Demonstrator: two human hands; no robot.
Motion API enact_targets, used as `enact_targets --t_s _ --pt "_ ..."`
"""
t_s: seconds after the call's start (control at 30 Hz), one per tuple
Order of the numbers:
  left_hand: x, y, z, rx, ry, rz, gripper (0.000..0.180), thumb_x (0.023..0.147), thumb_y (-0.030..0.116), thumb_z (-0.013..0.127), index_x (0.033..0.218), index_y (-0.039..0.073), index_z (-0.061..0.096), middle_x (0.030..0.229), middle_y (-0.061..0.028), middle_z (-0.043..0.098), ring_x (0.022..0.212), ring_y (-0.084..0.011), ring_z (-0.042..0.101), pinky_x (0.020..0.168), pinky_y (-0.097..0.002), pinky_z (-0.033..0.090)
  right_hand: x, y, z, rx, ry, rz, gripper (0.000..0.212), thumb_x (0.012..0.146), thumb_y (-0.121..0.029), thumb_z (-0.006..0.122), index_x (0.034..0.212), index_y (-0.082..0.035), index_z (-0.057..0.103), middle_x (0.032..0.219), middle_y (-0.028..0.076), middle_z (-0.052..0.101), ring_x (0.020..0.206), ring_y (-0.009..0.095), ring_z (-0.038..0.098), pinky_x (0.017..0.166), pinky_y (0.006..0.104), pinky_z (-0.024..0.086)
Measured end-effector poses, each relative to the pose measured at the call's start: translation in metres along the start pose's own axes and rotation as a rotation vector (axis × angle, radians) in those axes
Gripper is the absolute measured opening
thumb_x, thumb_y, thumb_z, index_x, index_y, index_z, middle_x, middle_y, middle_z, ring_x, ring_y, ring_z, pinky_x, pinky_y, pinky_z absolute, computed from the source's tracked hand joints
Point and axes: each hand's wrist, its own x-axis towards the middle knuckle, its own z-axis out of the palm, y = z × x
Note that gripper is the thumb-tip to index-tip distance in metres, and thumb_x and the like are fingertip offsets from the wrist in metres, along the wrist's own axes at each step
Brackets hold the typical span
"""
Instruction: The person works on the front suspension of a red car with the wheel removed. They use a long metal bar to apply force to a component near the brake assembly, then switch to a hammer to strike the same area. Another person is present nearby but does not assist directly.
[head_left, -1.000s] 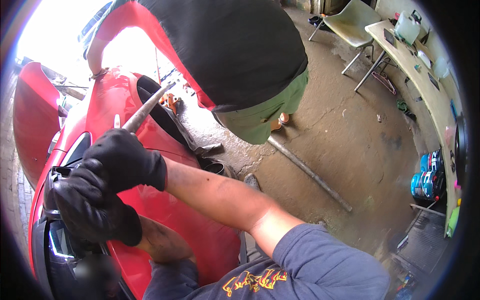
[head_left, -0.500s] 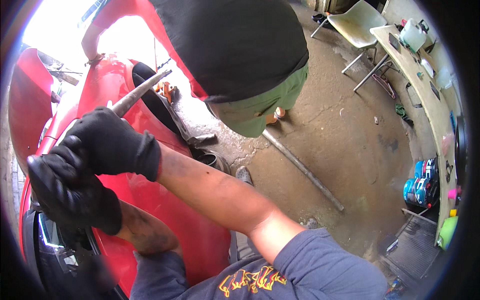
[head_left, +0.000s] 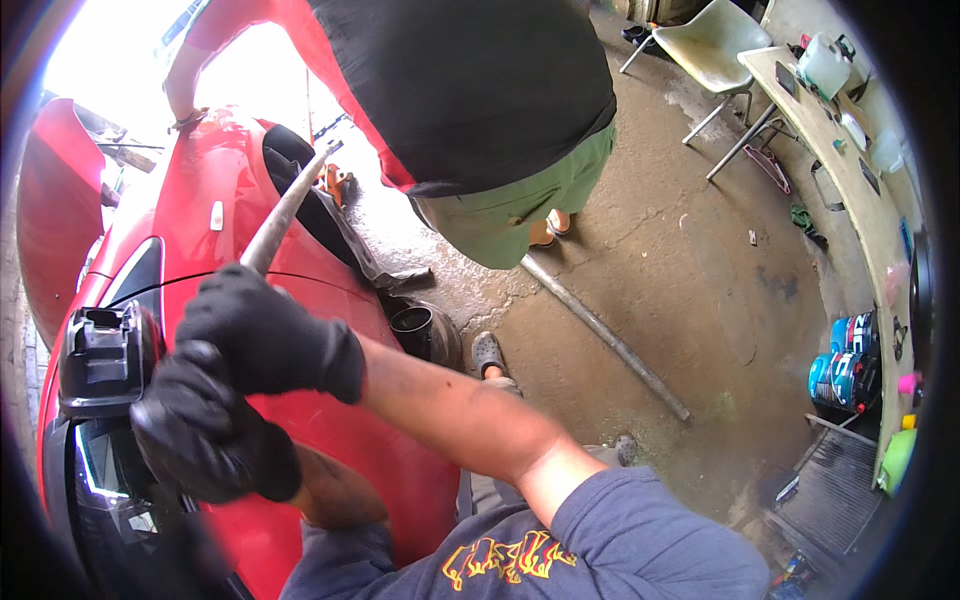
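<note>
Both of my hands, in black gloves, are closed one behind the other around a long grey metal pipe (head_left: 285,212). My right hand (head_left: 260,330) grips it higher up, and my left hand (head_left: 205,425) sits just below at the near end. The pipe slants up and away along the side of a red car (head_left: 350,440); its far tip lies close to the front wheel opening (head_left: 287,150). Beside my left hand is the car's black side mirror housing (head_left: 105,360), its open inside showing. My fists hide the pipe's near end.
A person (head_left: 470,100) in a black-and-red top and green shorts leans over the front fender, one hand on it. Another pipe (head_left: 610,345) lies on the floor. A black bucket-like container (head_left: 425,330) stands by the car. On the right are a chair (head_left: 715,50) and a cluttered table (head_left: 815,130).
My two hands have moved right and toward me with the pipe, which now stands steeper. The side mirror housing has come into view from behind them.
</note>
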Motion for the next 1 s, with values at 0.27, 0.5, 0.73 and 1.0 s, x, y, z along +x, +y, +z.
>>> enact_targets --t_s 0.27,0.5,0.73,1.0 --pt "-0.036 0.018 -0.005 -0.397 -0.046 -0.147 0.043 0.105 0.026 0.043 0.066 0.006 0.04 0.057 -0.0049 0.037 0.053 -0.0162 0.036 0.054 -0.0361 0.037 -0.05 -0.018 -0.014 -0.072 -0.045 -0.014 0.014 0.067 -0.024 0.072 0.072 -0.016 0.061 0.073 0.003 0.058 0.077 0.027 0.06 0.077 0.0435 0.047" --pt "0.0 0.004 0.013 -0.581 -0.034 -0.218 0.046 0.107 0.025 0.044 0.064 0.007 0.045 0.057 -0.0073 0.044 0.051 -0.0186 0.04 0.05 -0.0376 0.04 -0.015 0.003 -0.003 -0.079 -0.061 0.004 0.015 0.069 -0.026 0.072 0.073 -0.017 0.061 0.073 0.003 0.058 0.077 0.026 0.061 0.078 0.0433 0.047" --pt "-0.016 -0.016 -0.008 0.264 0.056 0.347 0.026 0.097 0.021 0.068 0.104 -0.004 0.062 0.073 -0.0098 0.059 0.061 -0.0217 0.055 0.06 -0.0371 0.051 -0.026 -0.005 -0.007 -0.155 -0.003 -0.044 0.013 0.069 -0.026 0.071 0.071 -0.018 0.061 0.072 0.003 0.058 0.077 0.026 0.061 0.076 0.0434 0.046" --pt "-0.067 -0.012 -0.032 0.047 -0.093 0.048 0.022 0.096 0.015 0.071 0.103 -0.005 0.064 0.073 -0.0067 0.062 0.059 -0.0204 0.059 0.059 -0.0364 0.053 -0.054 -0.017 -0.009 -0.077 -0.047 0.007 0.016 0.071 -0.028 0.069 0.069 -0.017 0.057 0.072 0.004 0.056 0.076 0.026 0.059 0.078 0.0438 0.045"
